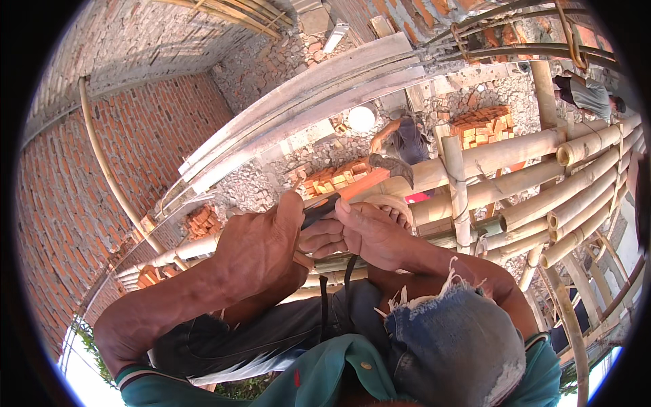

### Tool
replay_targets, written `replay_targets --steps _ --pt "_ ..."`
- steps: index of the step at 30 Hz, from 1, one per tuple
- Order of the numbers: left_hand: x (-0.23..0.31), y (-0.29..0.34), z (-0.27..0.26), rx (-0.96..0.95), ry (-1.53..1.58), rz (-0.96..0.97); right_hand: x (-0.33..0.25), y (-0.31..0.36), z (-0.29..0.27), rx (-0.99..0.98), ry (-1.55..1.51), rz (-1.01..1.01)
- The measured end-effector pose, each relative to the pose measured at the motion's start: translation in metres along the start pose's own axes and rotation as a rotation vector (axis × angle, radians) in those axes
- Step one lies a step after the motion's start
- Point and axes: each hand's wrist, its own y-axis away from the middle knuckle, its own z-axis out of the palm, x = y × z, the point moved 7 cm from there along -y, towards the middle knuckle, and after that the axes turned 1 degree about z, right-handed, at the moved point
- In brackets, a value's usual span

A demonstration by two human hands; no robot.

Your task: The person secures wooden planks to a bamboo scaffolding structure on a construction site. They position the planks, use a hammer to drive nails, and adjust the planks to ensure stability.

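Observation:
A claw hammer with an orange shaft [366, 184], a black grip [319, 211] and a dark curved head [397, 167] lies slantwise before me, its head toward the far right. My left hand [261, 234] is closed at the grip's lower end. Close against it, my right hand [376, 234] has its thumb along the grip and its fingers curled beneath. The fingers overlap, so anything small between them is hidden. Behind my right hand the toes of a foot [397, 214] show near the bamboo poles.
Bamboo scaffold poles [502, 152] run under and beside me, their cut ends at the right. Long planks [298, 102] cross ahead. Below are brick stacks [483, 125], rubble, a white bucket [363, 118] and two people [409, 141]. A brick wall [135, 136] rises at left.

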Motion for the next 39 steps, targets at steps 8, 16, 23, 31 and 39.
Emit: replay_targets --steps 8,16,23,31,39 --pt "0.011 -0.001 -0.049 0.142 0.464 0.017 -0.042 0.017 0.002 0.034 -0.334 -0.542" --pt "-0.028 -0.069 0.06 -0.365 1.377 -0.294 -0.039 0.166 -0.024 1.047 0.167 -0.37" --pt "-0.021 -0.229 0.119 -0.048 1.77 -0.009 -0.014 0.22 0.021 1.329 0.681 -0.386" --pt "-0.028 -0.29 0.083 0.174 1.346 0.302 -0.031 0.082 -0.067 1.438 0.445 -0.607" --pt "-0.006 -0.299 0.028 0.64 0.389 0.728 -0.057 0.005 -0.108 1.557 0.22 -1.168"
